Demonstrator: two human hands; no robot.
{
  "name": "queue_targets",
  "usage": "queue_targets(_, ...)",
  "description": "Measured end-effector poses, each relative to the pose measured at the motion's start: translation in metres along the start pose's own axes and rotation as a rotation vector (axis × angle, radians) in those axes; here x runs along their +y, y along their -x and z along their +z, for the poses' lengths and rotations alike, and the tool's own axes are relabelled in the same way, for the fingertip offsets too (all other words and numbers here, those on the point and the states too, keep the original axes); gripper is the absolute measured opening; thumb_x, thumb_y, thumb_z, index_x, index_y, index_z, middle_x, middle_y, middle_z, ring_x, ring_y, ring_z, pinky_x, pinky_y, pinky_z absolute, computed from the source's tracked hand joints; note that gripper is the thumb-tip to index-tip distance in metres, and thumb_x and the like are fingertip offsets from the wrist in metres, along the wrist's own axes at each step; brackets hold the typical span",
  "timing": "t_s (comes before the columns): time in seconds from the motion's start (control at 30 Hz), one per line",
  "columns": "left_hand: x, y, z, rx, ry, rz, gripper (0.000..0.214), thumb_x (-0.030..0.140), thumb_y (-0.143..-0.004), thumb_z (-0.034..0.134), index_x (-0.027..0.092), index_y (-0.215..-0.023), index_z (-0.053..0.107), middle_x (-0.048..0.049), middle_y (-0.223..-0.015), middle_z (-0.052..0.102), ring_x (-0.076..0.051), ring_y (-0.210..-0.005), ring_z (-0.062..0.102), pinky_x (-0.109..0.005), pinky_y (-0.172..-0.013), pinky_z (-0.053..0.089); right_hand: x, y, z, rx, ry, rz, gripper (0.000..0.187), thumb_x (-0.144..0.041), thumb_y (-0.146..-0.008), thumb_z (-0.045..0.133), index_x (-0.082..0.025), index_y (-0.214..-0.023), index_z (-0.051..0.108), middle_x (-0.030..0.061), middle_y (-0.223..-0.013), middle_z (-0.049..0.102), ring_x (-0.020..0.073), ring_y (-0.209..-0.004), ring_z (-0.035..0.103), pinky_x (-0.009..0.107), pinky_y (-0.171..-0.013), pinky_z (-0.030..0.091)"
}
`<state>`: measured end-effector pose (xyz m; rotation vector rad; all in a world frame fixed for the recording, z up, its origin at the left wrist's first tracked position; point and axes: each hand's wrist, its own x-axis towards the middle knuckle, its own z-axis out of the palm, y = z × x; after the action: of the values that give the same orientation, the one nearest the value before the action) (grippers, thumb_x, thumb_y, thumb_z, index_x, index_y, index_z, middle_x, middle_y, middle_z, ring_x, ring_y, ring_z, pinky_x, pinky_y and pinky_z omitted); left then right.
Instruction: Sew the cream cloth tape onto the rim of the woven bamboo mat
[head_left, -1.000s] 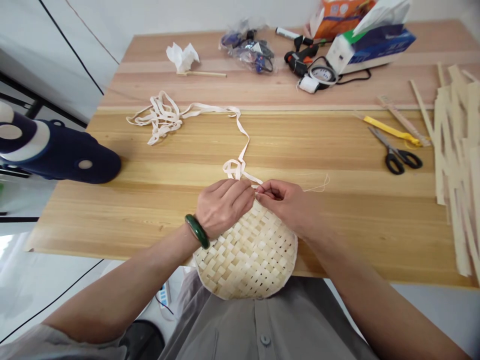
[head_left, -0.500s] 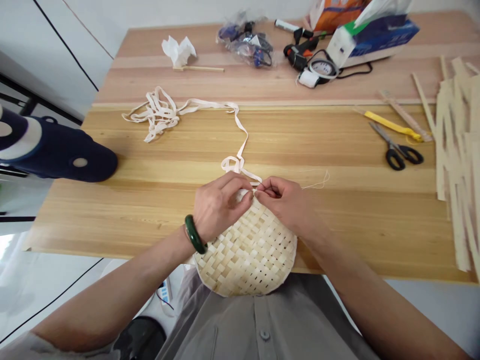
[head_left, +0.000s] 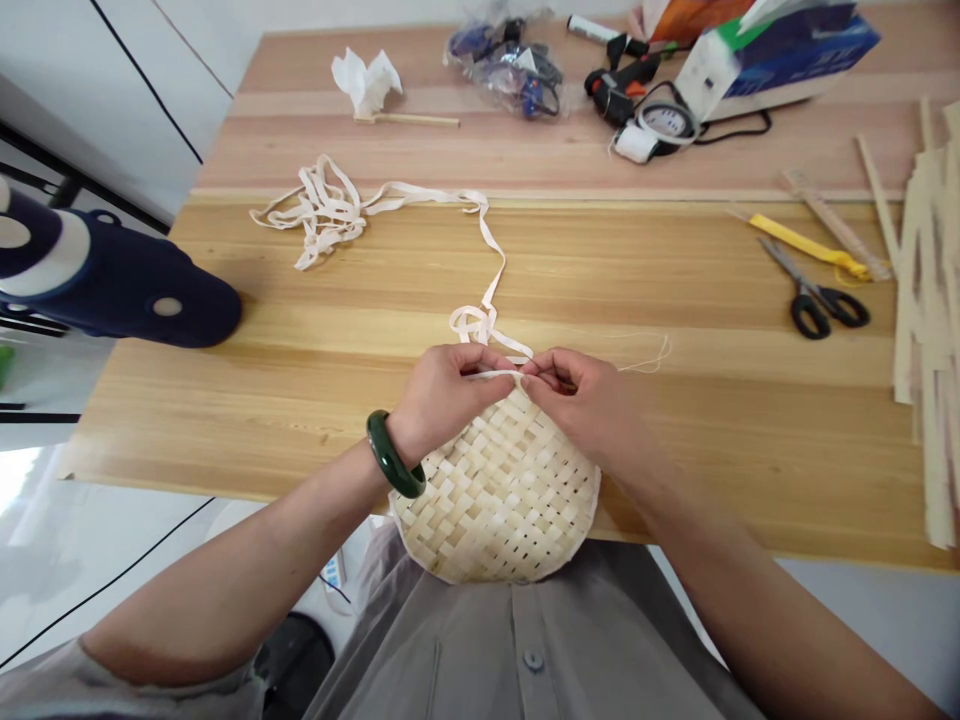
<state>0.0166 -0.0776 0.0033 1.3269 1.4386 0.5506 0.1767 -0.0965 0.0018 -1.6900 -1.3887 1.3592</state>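
Observation:
A round woven bamboo piece with a pale cloth edging leans between the table edge and my shirt. My left hand, below a dark green bangle, pinches its top rim and the edging there. Close beside it, my right hand is closed at the same rim, thumb against fingertips; a thin dark sliver shows at the fingers, perhaps a needle. From the rim a cream fabric tape runs away to a loose heap on the left. Fine thread lies right of my right hand.
Scissors, a yellow-handled tool and bamboo strips lie on the right. Toward the back are a glue gun, a tape roll, a tissue box and bagged items. A dark blue bottle stands left.
My left hand's fingers have shifted from above the rim to pinching it, thumb now flat along the edging. My right hand stays at the rim. The whole view has shifted slightly.

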Motion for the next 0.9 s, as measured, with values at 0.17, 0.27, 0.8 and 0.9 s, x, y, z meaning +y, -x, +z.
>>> queue_targets(0.17, 0.003, 0.000, 0.000, 0.009, -0.002, -0.068, 0.014, 0.024, -0.071, 0.071, 0.015, -0.080, 0.074, -0.0011, -0.071, 0.072, -0.014, -0.064, 0.063, -0.023, -0.058, 0.044, 0.011, 0.002, 0.000, 0.106, 0.176, -0.225, 0.003, -0.023, -0.081, 0.059, -0.021, -0.080, 0.060, -0.0033, -0.065, 0.046, 0.0131, -0.062, 0.046, 0.028, -0.060, 0.037)
queue_targets(0.27, 0.004, 0.000, -0.001, -0.003, -0.018, -0.069, 0.014, 0.024, -0.071, 0.071, 0.014, -0.080, 0.074, -0.0019, -0.074, 0.074, -0.015, -0.068, 0.065, -0.024, -0.061, 0.046, 0.014, 0.001, 0.001, 0.164, 0.359, -0.405, 0.006, -0.022, -0.084, 0.059, -0.020, -0.079, 0.061, -0.0001, -0.070, 0.053, 0.0164, -0.072, 0.050, 0.030, -0.067, 0.039)
queue_targets(0.8, 0.002, -0.003, 0.000, -0.024, -0.112, 0.061, 0.013, 0.022, -0.073, 0.067, 0.018, -0.082, 0.076, -0.0026, -0.086, 0.079, -0.022, -0.085, 0.072, -0.031, -0.076, 0.053, 0.007, -0.012, -0.005, 0.114, 0.825, -0.664, 0.014, -0.017, -0.085, 0.051, -0.019, -0.074, 0.059, 0.0058, -0.076, 0.066, 0.0209, -0.079, 0.053, 0.033, -0.061, 0.033)
queue_targets(0.9, 0.000, -0.004, 0.002, 0.018, -0.158, 0.071, 0.013, 0.024, -0.074, 0.067, 0.019, -0.082, 0.075, -0.0033, -0.087, 0.078, -0.023, -0.085, 0.071, -0.033, -0.077, 0.053, 0.013, -0.012, 0.001, 0.217, 0.710, -0.680, 0.013, -0.014, -0.082, 0.050, -0.019, -0.072, 0.057, 0.0038, -0.071, 0.062, 0.0187, -0.074, 0.051, 0.031, -0.062, 0.036)
